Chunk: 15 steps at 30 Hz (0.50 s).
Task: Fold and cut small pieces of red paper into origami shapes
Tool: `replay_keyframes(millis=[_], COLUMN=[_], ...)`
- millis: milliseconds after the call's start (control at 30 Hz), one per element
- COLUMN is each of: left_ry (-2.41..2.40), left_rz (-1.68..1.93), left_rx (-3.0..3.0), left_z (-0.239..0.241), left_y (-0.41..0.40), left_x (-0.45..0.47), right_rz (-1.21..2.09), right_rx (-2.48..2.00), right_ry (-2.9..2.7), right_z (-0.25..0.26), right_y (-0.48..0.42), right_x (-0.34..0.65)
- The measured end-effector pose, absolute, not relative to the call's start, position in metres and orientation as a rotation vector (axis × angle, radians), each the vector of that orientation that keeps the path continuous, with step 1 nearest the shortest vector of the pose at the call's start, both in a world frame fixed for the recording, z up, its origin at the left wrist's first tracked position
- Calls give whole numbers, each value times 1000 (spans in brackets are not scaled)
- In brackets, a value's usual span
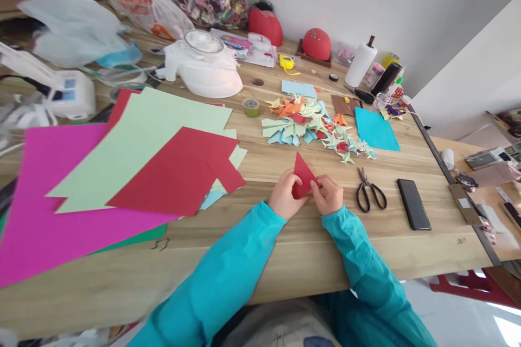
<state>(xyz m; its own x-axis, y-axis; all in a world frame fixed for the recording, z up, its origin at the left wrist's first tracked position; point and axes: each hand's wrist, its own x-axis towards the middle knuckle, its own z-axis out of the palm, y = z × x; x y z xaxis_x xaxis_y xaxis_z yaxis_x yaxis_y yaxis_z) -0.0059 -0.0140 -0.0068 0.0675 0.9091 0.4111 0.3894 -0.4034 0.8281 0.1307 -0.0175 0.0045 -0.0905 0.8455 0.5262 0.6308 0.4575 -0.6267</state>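
A small piece of folded red paper (302,172), pointed at the top, is held between my two hands just above the wooden table. My left hand (288,195) grips its left side, with the thumb lying across the paper. At the lower right edge, my right hand (328,194) pinches the paper between thumb and fingers. Beyond my hands lies a pile of folded paper pieces (299,122) in green, orange, red and blue, with several star-like points. Black-handled scissors (369,191) rest to the right of my right hand.
Large sheets of red paper (175,173), green paper (150,124) and magenta paper (77,233) overlap on the left. A phone (413,204) lies at the right, near a turquoise square (377,129). Tape (251,108), a yellow tape measure (286,62) and plastic bags (77,24) sit farther back.
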Motion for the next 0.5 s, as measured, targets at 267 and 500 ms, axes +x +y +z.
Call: replay_keyframes(millis=[267,500], left_ry=[1234,1247], left_rz=[1312,1187], left_rx=[1831,1657], left_z=[-11,-15], left_y=[-12,-11], left_x=[-6,-6], right_rz=[358,433], right_rx=[-1275,-1277], right_ry=[-1737,-1682], right_z=[9,10], right_y=[-18,-16], right_x=[132,134])
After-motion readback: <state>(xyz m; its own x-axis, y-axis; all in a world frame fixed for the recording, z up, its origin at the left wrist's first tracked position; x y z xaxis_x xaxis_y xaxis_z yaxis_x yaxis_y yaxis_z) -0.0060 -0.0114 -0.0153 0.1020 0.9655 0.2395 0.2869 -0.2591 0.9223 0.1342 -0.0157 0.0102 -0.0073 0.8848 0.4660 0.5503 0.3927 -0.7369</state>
